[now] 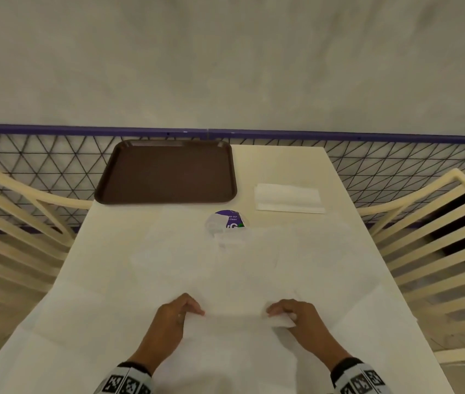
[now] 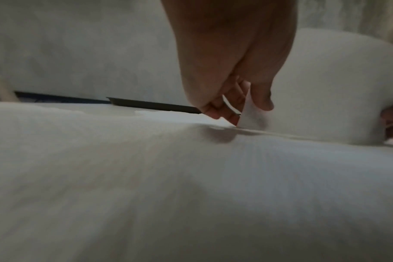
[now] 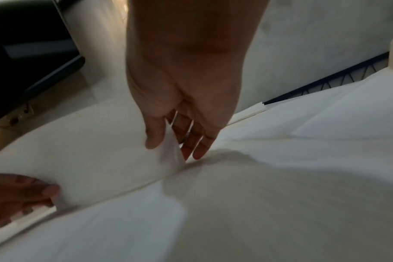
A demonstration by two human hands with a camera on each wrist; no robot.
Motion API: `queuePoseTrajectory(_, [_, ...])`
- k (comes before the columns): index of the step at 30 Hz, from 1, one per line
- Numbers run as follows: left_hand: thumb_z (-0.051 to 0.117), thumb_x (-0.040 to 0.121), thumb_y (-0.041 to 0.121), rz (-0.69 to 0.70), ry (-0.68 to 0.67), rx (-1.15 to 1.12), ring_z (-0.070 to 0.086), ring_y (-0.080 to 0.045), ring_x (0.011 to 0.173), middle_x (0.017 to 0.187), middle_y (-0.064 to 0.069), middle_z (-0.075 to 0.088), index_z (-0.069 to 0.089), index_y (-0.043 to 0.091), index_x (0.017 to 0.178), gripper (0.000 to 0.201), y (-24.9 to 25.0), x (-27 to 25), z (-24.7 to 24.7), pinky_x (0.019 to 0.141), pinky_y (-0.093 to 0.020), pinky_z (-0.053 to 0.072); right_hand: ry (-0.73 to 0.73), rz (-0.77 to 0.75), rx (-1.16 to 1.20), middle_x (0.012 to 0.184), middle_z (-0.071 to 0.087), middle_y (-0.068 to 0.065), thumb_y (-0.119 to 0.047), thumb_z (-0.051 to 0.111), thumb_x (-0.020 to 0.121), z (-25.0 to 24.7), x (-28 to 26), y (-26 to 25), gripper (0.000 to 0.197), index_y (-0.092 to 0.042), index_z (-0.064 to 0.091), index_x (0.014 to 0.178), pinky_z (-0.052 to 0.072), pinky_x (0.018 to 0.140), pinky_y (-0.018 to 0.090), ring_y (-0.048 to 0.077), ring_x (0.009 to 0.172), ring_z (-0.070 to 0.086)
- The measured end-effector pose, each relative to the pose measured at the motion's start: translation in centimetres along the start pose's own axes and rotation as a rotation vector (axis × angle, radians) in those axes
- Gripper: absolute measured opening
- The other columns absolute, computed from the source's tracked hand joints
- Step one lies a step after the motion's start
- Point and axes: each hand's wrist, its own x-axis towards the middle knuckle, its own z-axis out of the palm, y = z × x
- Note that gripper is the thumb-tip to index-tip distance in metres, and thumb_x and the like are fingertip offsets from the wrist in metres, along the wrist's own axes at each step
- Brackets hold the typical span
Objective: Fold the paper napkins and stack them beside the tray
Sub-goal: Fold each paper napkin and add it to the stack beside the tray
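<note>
A white paper napkin [image 1: 237, 305] lies open at the table's near edge, its near side lifted. My left hand [image 1: 197, 311] pinches its left corner and my right hand [image 1: 273, 312] pinches its right corner. In the left wrist view thumb and fingers of the left hand [image 2: 247, 113] hold the raised sheet [image 2: 325, 85]. The right hand [image 3: 172, 148] does the same in the right wrist view, where the napkin [image 3: 90, 141] stands up off the sheets below. A brown tray [image 1: 168, 172] sits at the far left. Folded napkins [image 1: 289, 198] lie stacked to its right.
More unfolded white napkins [image 1: 83, 322] cover the near and middle table. A round purple sticker [image 1: 227, 218] shows near the centre. Cream slatted chairs [image 1: 438, 251] flank both sides. A mesh barrier with a purple rail [image 1: 367, 136] runs behind the table.
</note>
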Motion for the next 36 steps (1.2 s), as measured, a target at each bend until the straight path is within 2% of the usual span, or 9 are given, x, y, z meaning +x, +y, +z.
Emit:
queuePoseTrajectory(5, [0.075, 0.076, 0.011, -0.196, 0.233, -0.002, 0.057, 0.003, 0.059, 0.06, 0.009, 0.061, 0.054, 0.025, 0.075, 0.025, 1.8, 2.8, -0.5, 0.055, -0.008, 0.038, 0.133, 0.133, -0.033, 0.065, 0.054, -0.005, -0.014, 0.069, 0.08, -0.7, 3.9, -2.6, 0.017, -0.019, 0.053, 0.074, 0.035, 0.052, 0.013, 0.008, 0.059, 0.048])
queuePoseTrajectory(11, [0.075, 0.077, 0.024, -0.291, 0.212, 0.168, 0.061, -0.018, 0.076, 0.066, 0.01, 0.06, 0.053, 0.022, 0.089, 0.025, 1.8, 4.2, -0.1, 0.069, -0.028, 0.042, 0.135, 0.3, -0.039, 0.064, 0.051, -0.002, -0.01, 0.072, 0.077, 0.0, 5.7, -2.4, 0.022, -0.015, 0.052, 0.082, 0.039, 0.058, 0.021, 0.013, 0.06, 0.047])
queuePoseTrajectory(17, [0.089, 0.042, 0.012, 0.1, 0.2, 0.621, 0.057, -0.023, 0.091, 0.097, -0.001, 0.065, 0.064, 0.016, 0.103, 0.066, 3.3, 2.9, 2.5, 0.072, -0.034, 0.054, 0.146, 0.291, -0.059, 0.064, 0.046, -0.006, -0.009, 0.069, 0.079, 0.2, 5.3, -2.4, 0.021, -0.017, 0.052, 0.088, 0.036, 0.056, 0.016, 0.008, 0.059, 0.043])
queuePoseTrajectory(19, [0.087, 0.051, 0.022, 0.282, 0.08, 0.691, 0.057, -0.021, 0.109, 0.116, 0.002, 0.064, 0.063, 0.022, 0.11, 0.064, 3.8, 2.4, 4.3, 0.084, -0.031, 0.053, 0.145, 0.277, -0.068, 0.062, 0.043, -0.007, -0.009, 0.069, 0.079, 0.2, 5.2, -2.4, 0.02, -0.016, 0.052, 0.088, 0.036, 0.056, 0.016, 0.008, 0.058, 0.041])
queuePoseTrajectory(23, [0.019, 0.096, 0.053, 0.167, -0.289, 0.837, 0.056, -0.024, 0.119, 0.132, 0.003, 0.057, 0.051, 0.028, 0.125, 0.051, 4.3, 0.9, 6.2, 0.088, -0.035, 0.052, 0.152, 0.277, -0.069, 0.06, 0.042, -0.007, -0.009, 0.069, 0.08, 0.3, 5.2, -2.6, 0.021, -0.015, 0.052, 0.09, 0.034, 0.053, 0.013, 0.007, 0.055, 0.04])
queuePoseTrajectory(26, [-0.027, 0.07, 0.07, 0.138, -0.426, 0.895, 0.001, -0.031, 0.141, 0.155, 0.002, 0.0, 0.017, 0.031, 0.147, 0.097, 4.2, 0.5, 6.3, 0.113, -0.048, 0.016, 0.175, 0.267, -0.051, 0.072, 0.048, -0.005, -0.008, 0.067, 0.081, 0.4, 4.7, -3.1, 0.029, -0.016, 0.052, 0.105, 0.039, 0.06, 0.014, 0.008, 0.064, 0.046])
queuePoseTrajectory(30, [-0.036, 0.043, 0.073, 0.095, -0.573, 0.839, -0.036, -0.022, 0.126, 0.139, 0.011, -0.039, -0.019, 0.035, 0.144, 0.109, 4.7, 0.3, 5.8, 0.111, -0.053, -0.013, 0.294, -0.072, -0.506, 0.127, 0.049, 0.006, -0.017, 0.063, 0.082, 2.3, 2.2, -3.3, 0.052, -0.015, 0.045, 0.131, 0.044, 0.093, 0.031, 0.02, 0.115, 0.04])
queuePoseTrajectory(33, [-0.02, 0.063, 0.071, 0.091, -0.573, 0.836, -0.036, -0.021, 0.126, 0.139, 0.011, -0.037, -0.017, 0.033, 0.145, 0.09, 4.7, 0.3, 6.0, 0.111, -0.054, -0.013, -0.138, -0.258, -0.583, 0.155, 0.006, -0.005, -0.05, 0.021, 0.094, 4.6, 0.9, -4.4, 0.062, -0.017, 0.017, 0.147, 0.01, 0.116, 0.036, 0.013, 0.143, -0.004])
queuePoseTrajectory(36, [-0.025, 0.066, 0.07, 0.105, -0.494, 0.812, -0.025, -0.022, 0.134, 0.146, 0.012, -0.027, -0.021, 0.032, 0.142, 0.085, 3.7, 0.4, 6.2, 0.113, -0.055, -0.001, -0.442, -0.212, -0.656, 0.144, -0.027, -0.014, -0.068, -0.011, 0.071, 5.7, 0.8, -3.6, 0.09, -0.02, -0.01, 0.147, -0.008, 0.118, 0.034, 0.007, 0.136, -0.025])
